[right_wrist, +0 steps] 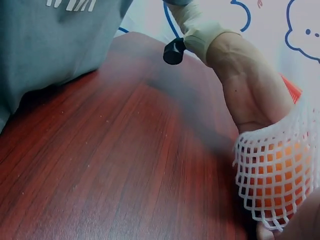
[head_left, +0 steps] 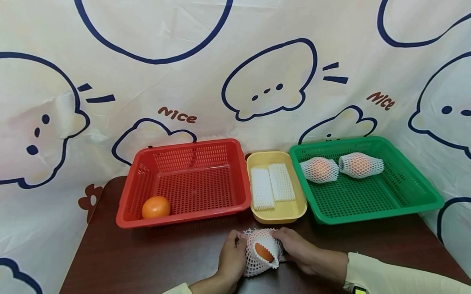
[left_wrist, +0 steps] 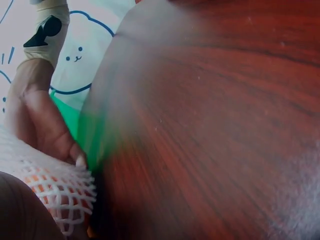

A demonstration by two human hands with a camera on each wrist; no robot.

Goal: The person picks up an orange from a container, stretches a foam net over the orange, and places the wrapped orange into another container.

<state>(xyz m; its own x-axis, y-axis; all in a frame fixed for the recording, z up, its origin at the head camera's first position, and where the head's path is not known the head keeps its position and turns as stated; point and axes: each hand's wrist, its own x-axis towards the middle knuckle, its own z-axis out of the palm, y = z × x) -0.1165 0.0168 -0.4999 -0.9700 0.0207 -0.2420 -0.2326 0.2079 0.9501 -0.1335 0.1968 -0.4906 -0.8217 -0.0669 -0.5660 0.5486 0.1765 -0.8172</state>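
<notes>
Near the front of the table, an orange [head_left: 264, 252] sits inside a white foam net sleeve [head_left: 255, 265], its bare skin showing through a gap in the mesh. My left hand [head_left: 231, 259] pinches the sleeve's left side with thumb and fingers. From the other side, my right hand [head_left: 299, 249] grips the sleeve along its right edge. The right wrist view shows the netting [right_wrist: 272, 177] stretched round the fruit. Some fingertips are hidden behind the sleeve.
A red basket [head_left: 183, 217] at the back left holds one orange [head_left: 156, 207]. Between the baskets, a yellow tray [head_left: 280, 217] carries two flat foam sleeves [head_left: 262, 188]. At the right, a green basket [head_left: 380, 215] contains two netted fruits [head_left: 360, 165]. A printed cloth [head_left: 201, 82] hangs behind the table.
</notes>
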